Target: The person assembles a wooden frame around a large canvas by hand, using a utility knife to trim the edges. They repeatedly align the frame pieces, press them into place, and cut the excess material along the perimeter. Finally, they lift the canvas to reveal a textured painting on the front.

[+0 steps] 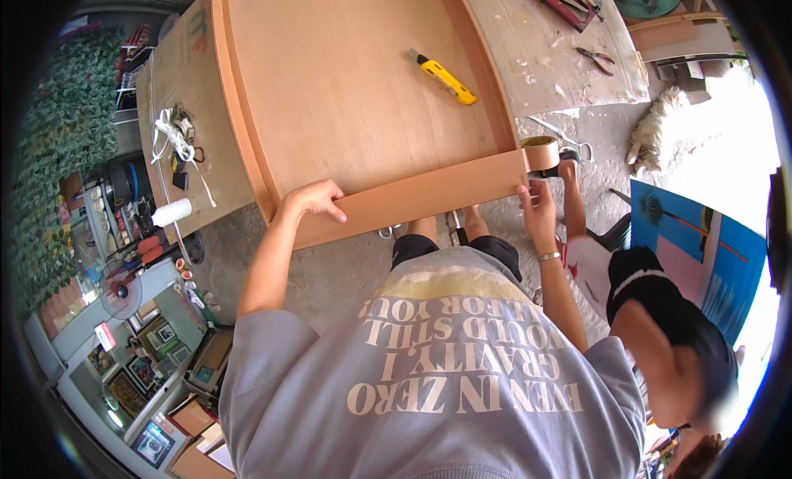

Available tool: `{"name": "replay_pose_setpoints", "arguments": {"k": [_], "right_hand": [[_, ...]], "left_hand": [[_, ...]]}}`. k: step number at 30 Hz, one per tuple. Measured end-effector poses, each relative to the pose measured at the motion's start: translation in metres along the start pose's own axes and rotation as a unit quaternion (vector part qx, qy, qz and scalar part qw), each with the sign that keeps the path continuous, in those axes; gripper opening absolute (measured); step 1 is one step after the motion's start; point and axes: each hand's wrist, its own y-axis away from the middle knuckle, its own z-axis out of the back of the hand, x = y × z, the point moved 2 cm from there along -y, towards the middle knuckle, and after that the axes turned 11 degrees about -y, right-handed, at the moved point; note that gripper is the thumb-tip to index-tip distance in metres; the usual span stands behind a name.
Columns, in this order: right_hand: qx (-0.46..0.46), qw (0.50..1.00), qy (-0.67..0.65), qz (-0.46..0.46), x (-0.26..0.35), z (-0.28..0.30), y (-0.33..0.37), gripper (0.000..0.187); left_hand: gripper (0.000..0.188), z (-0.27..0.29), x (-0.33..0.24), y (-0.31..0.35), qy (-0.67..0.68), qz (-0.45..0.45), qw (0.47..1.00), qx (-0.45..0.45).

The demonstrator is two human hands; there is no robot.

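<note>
A shallow wooden panel with raised brown edges (346, 83) fills the upper middle of the frame, lying on a worktable (565, 87); along its near side runs a broad brown strip (421, 186), slanting slightly upward from left to right across the centre; just beside its right end sits a roll of tape (541, 153). The left hand (313, 200) is on the strip near its left end, half open, thumb spread from the fingers; the right hand (538, 202) is at the strip's right end, just below the roll, fingers bent; I cannot tell whether they pinch the edge. A yellow utility knife (447, 81) lies on the panel's bare face, right of its middle, tilted down to the right.

At the upper right of the frame, a red staple gun (565, 7) and pliers (597, 61) lie on the table; at the left, a tangle of white cord (172, 139) lies near a white cylinder (172, 212) at the table's edge. A shaggy pale dog (658, 131) lies on the floor at the right; below it, a co-worker in dark clothes (672, 322) is beside a blue painting with a palm tree (656, 219); a fan (122, 292) and framed pictures (144, 376) stand at the lower left; green foliage (66, 149) covers the far left.
</note>
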Motion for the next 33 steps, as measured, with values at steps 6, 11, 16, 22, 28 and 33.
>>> {"name": "replay_pose_setpoints", "arguments": {"k": [6,11,16,22,28,33], "right_hand": [[-0.010,0.997,-0.075,-0.023,-0.008,0.001,0.003,0.039],[-0.095,0.995,0.020,0.013,0.022,-0.005,0.012,0.037],[-0.308,0.887,0.251,0.235,0.080,-0.028,0.002,0.033],[-0.042,0.899,0.330,0.284,0.155,-0.137,-0.108,0.049],[0.068,0.874,0.399,0.267,0.138,-0.199,-0.167,0.031],[0.042,0.942,0.175,0.284,0.174,-0.124,-0.115,0.034]], "left_hand": [[0.042,-0.024,0.095,0.033,-0.071,0.006,0.997,0.005],[0.044,-0.023,0.123,0.059,-0.207,-0.012,0.978,0.013],[0.043,-0.035,0.130,0.073,-0.253,-0.028,0.967,-0.012],[0.046,-0.018,0.106,0.081,-0.114,-0.032,0.990,-0.079],[0.035,-0.019,0.050,0.015,0.127,-0.125,0.977,-0.117],[0.026,-0.004,-0.073,-0.063,0.249,-0.190,0.938,-0.149]]}}
